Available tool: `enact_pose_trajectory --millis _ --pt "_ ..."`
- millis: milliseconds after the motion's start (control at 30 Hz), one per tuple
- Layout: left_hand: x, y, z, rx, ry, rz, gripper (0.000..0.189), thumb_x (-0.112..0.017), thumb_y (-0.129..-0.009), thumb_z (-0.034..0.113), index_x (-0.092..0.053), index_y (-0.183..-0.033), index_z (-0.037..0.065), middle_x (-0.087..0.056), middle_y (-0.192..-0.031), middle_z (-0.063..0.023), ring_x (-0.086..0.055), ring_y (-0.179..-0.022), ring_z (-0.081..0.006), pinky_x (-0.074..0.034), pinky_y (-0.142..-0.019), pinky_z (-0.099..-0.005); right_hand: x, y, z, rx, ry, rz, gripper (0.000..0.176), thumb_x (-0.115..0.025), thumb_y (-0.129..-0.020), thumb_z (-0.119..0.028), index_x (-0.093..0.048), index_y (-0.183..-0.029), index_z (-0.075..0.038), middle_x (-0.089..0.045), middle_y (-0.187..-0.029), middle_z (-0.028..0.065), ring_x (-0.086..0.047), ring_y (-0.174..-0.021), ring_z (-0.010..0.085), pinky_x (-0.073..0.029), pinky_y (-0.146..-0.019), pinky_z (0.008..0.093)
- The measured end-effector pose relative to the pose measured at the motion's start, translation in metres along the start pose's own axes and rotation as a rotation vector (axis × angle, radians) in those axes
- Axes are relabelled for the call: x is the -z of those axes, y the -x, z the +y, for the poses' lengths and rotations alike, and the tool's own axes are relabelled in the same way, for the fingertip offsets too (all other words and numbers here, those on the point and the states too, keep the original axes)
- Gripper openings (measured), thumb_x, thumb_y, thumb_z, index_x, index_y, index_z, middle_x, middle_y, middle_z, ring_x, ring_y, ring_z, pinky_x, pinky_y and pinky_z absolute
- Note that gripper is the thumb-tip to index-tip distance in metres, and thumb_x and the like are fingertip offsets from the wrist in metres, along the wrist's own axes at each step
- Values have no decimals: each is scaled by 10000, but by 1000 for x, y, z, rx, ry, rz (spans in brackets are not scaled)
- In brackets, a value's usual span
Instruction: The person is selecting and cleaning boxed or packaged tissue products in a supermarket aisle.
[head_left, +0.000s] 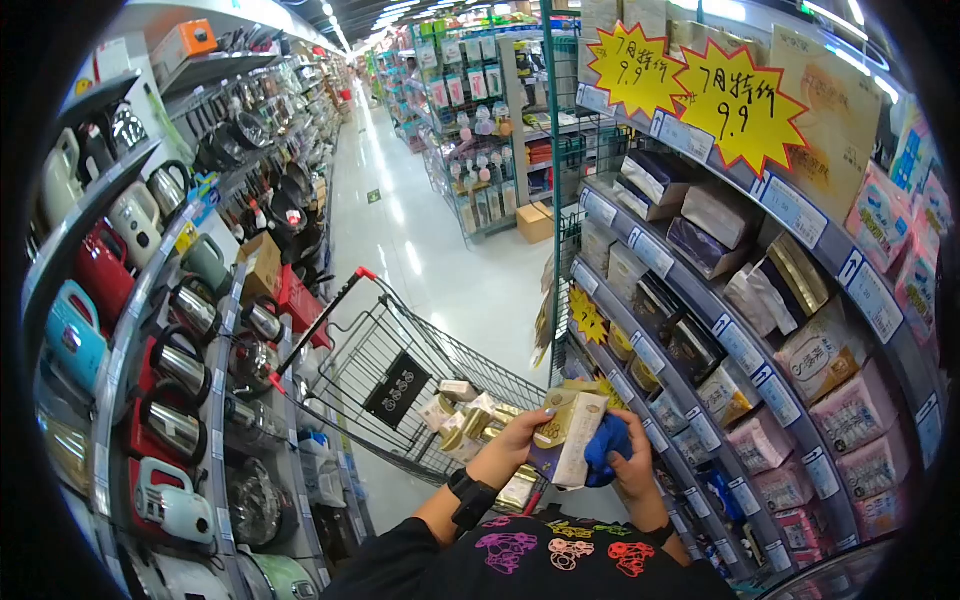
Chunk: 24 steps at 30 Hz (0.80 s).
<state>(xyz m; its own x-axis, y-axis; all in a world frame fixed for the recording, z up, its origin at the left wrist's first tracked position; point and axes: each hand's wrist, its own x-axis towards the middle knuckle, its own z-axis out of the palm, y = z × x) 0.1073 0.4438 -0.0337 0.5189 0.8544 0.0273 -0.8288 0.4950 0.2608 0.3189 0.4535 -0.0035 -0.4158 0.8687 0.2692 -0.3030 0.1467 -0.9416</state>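
My left hand (508, 447) is closed on the left side of a soft tissue pack (568, 438) with gold, white and purple faces. In my right hand (632, 475) a bunched blue cloth (606, 449) is gripped, pressed against the pack's right side. Both hands are in front of my chest, beside the shopping cart (345, 345). Inside the cart lie several gold-and-white packs (463, 420) in a loose heap. Part of the pack's right face is hidden behind the cloth.
On the left, a shelf holds several kettles (180, 365) and pans. The right shelf carries tissue packs (700, 245), price labels and yellow starburst signs (742, 103). A tiled aisle (400, 225) runs ahead, with a cardboard box (535, 222) beside a rack.
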Motion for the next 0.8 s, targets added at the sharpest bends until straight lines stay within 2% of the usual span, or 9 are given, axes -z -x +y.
enact_pose_trajectory --millis 167,200,300,400,500,533,633,767,800 --pt "17 4 -13 28 194 -103 472 -510 -873 243 -441 -1252 -29 -559 -1179 -203 -587 -1041 -298 -456 -930 -437 -1 -14 17 50 193 -49 635 -692 -767 -375 -437 -1226 -19 -481 -1186 142 -455 -1143 275 -322 -994 351" --pt "18 7 -13 25 186 -105 472 -494 -880 260 -439 -1253 -24 -554 -1185 -205 -587 -1040 -303 -456 -928 -443 -1 -20 9 137 468 -56 609 -663 -790 -360 -429 -1232 -13 -455 -1224 173 -422 -1180 335 -299 -1020 393" --pt "17 12 -15 -6 146 0 478 -499 -878 249 -422 -1268 -17 -551 -1194 -199 -583 -1047 -302 -453 -929 -448 -6 -21 17 248 688 66 506 -609 -824 -255 -431 -1233 -16 -428 -1260 166 -401 -1193 356 -289 -1027 416" --pt "12 13 -15 -18 133 57 474 -492 -884 236 -407 -1280 -11 -550 -1194 -195 -579 -1054 -298 -450 -933 -449 -5 -19 26 243 772 120 485 -586 -829 -205 -424 -1248 -23 -409 -1288 160 -417 -1185 340 -305 -1018 418" --pt "1 8 -14 -79 119 161 456 -484 -892 215 -404 -1281 -9 -552 -1191 -192 -578 -1056 -294 -447 -941 -445 -1 -16 33 86 481 221 515 -586 -839 -245 -409 -1273 -31 -424 -1271 163 -434 -1179 302 -314 -1010 400" --pt "-5 7 -15 -112 71 206 435 -475 -897 200 -409 -1274 -7 -551 -1192 -186 -579 -1055 -283 -454 -938 -428 5 -15 48 116 281 208 565 -579 -864 -320 -380 -1303 -26 -418 -1292 154 -436 -1180 248 -341 -988 366" --pt "-10 3 -15 -97 -128 368 424 -473 -898 195 -418 -1267 -7 -543 -1201 -190 -575 -1065 -270 -468 -925 -409 16 -6 50 -18 78 144 570 -564 -879 -262 -342 -1332 3 -394 -1327 144 -408 -1204 223 -339 -988 344" --pt "-6 -11 -28 -292 -376 372 427 -555 -854 125 -378 -1231 28 -543 -1154 -145 -592 -1010 -239 -500 -880 -363 -4 -5 18 -261 -291 -6 744 -598 -846 -156 -138 -1403 25 -306 -1389 144 -335 -1260 214 -293 -1027 331" --pt "-9 -13 -30 -334 -399 408 459 -603 -828 114 -355 -1208 45 -532 -1115 -115 -583 -980 -213 -502 -845 -332 -4 -4 27 -272 -260 -22 850 -638 -812 -134 -55 -1419 -15 -274 -1400 148 -332 -1261 220 -308 -1020 330"
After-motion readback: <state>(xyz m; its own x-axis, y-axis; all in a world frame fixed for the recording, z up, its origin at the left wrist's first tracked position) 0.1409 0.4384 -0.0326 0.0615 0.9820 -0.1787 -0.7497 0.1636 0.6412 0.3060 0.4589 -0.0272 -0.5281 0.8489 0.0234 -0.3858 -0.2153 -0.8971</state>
